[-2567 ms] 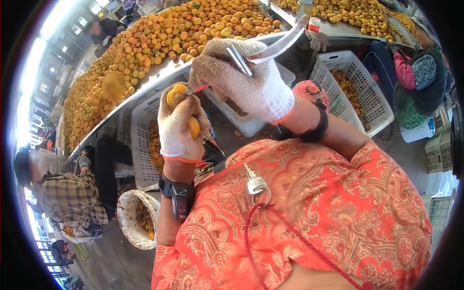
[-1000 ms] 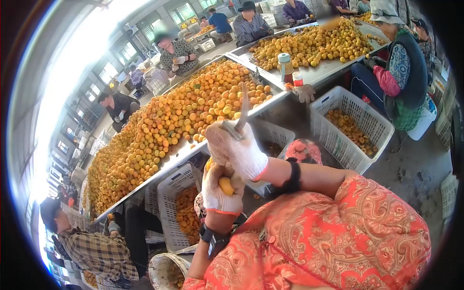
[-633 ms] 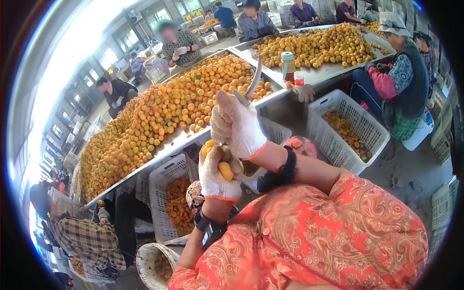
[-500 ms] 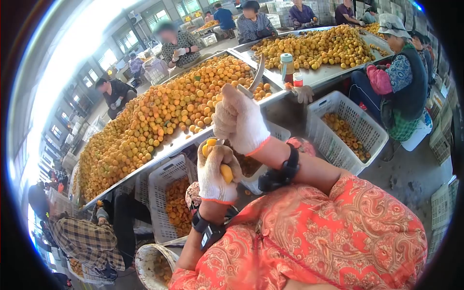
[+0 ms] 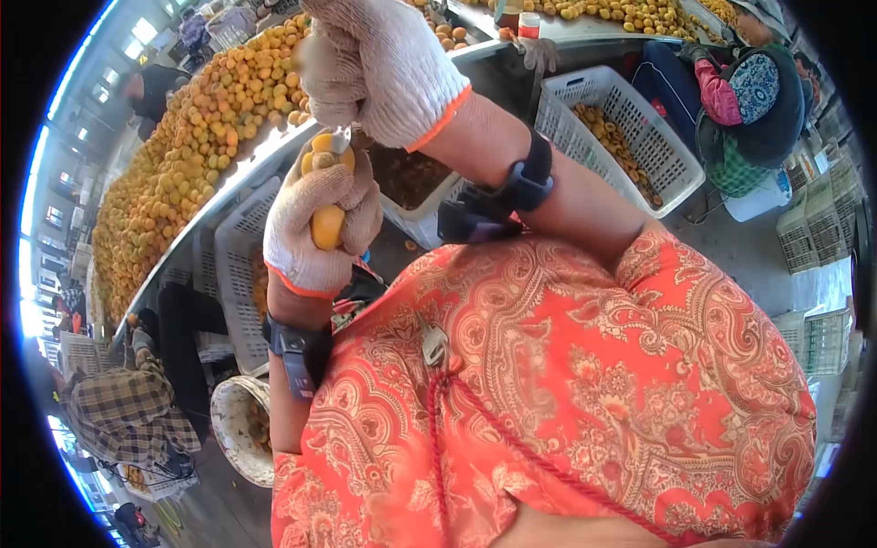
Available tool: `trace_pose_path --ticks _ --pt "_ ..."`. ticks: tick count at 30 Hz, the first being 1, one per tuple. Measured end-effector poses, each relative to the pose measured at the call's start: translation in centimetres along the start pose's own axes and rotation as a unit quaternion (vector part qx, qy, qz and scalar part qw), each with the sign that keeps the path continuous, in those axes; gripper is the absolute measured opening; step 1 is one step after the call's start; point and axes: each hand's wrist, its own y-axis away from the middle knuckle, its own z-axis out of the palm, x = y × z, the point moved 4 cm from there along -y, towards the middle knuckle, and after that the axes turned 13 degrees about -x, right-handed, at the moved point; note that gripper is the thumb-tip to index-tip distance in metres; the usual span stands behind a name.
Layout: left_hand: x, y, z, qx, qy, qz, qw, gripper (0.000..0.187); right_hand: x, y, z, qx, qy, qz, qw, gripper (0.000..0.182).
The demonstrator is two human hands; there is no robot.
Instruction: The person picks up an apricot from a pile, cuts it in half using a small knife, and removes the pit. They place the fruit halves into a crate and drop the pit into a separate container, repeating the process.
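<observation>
My left hand (image 5: 315, 210), in a white knit glove with an orange cuff, is closed around apricots. One apricot (image 5: 315, 157) shows between the thumb and fingertips, its surface seemingly cut. A second yellow-orange apricot (image 5: 328, 227) peeks out lower, between the curled fingers. Just above is my right hand (image 5: 388, 73), in a matching glove, closed in a fist around a curved knife. Only a small metal end of the knife (image 5: 341, 140) shows, at the upper apricot; the rest is hidden by the fist or outside the view.
A metal table heaped with apricots (image 5: 206, 128) lies beyond my hands. Plastic crates (image 5: 676, 173) with cut fruit stand below its edge, and a white bucket (image 5: 239, 429) is at lower left. Co-workers sit at right (image 5: 744, 100) and left (image 5: 123, 411).
The view has tilted downward, so the table and crates sit higher in it. Both hands appear higher and farther left, still close together. The curved blade above my right fist has left the view.
</observation>
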Motion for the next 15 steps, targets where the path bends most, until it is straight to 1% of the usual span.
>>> trace_pose_path --ticks 1,3,4,5,7,8,9,10,11,12,13,14,15 --pt "-0.3 0.1 0.4 0.002 0.003 -0.002 1.000 0.022 0.3 0.0 -0.3 0.003 -0.002 0.003 1.000 0.047" --pt "-0.5 0.0 0.9 0.081 -0.012 0.004 0.997 0.022 0.6 -0.1 -0.8 0.013 -0.034 0.020 0.999 0.048" --pt "-0.6 -0.1 0.6 0.063 -0.015 0.003 0.998 0.022 0.6 0.0 -0.9 0.014 -0.033 0.019 0.999 0.048" --pt "-0.9 -0.2 0.6 0.062 -0.014 0.002 0.998 0.022 0.5 0.2 -0.7 0.026 -0.026 0.009 0.999 0.047" --pt "-1.0 -0.5 0.6 0.076 -0.037 0.036 0.996 0.019 0.4 0.2 -0.9 0.038 -0.018 0.000 0.999 0.047" --pt "-1.1 -0.6 0.2 0.076 -0.036 0.035 0.996 0.019 0.4 0.1 -1.2 0.040 -0.045 0.003 0.998 0.047" --pt "-1.2 -0.7 -0.2 0.040 0.016 0.048 0.998 0.018 0.6 0.0 -1.5 0.043 -0.072 0.006 0.996 0.047" --pt "-1.4 -0.7 -0.6 0.002 0.068 0.060 0.996 0.018 0.8 0.1 -1.5 0.043 -0.072 0.006 0.996 0.047" --pt "-2.2 -0.4 -1.0 -0.004 0.069 0.059 0.996 0.018 1.1 0.4 -1.9 0.090 -0.060 0.024 0.994 0.049" --pt "-2.7 0.4 -1.3 0.054 -0.199 0.076 0.976 0.010 0.8 0.9 -2.5 0.141 -0.037 0.032 0.989 0.051" --pt "-2.5 0.3 -0.8 0.091 -0.449 0.111 0.882 0.007 2.5 0.5 -4.1 0.105 0.030 0.005 0.994 0.040" --pt "-3.0 0.5 -1.5 0.101 -0.322 0.078 0.938 0.004 3.0 1.1 -4.9 0.195 0.099 0.004 0.976 0.027" --pt "-4.0 0.0 -1.1 0.233 -0.170 0.067 0.955 0.008 3.9 1.0 -4.8 0.207 0.070 -0.019 0.976 0.023"
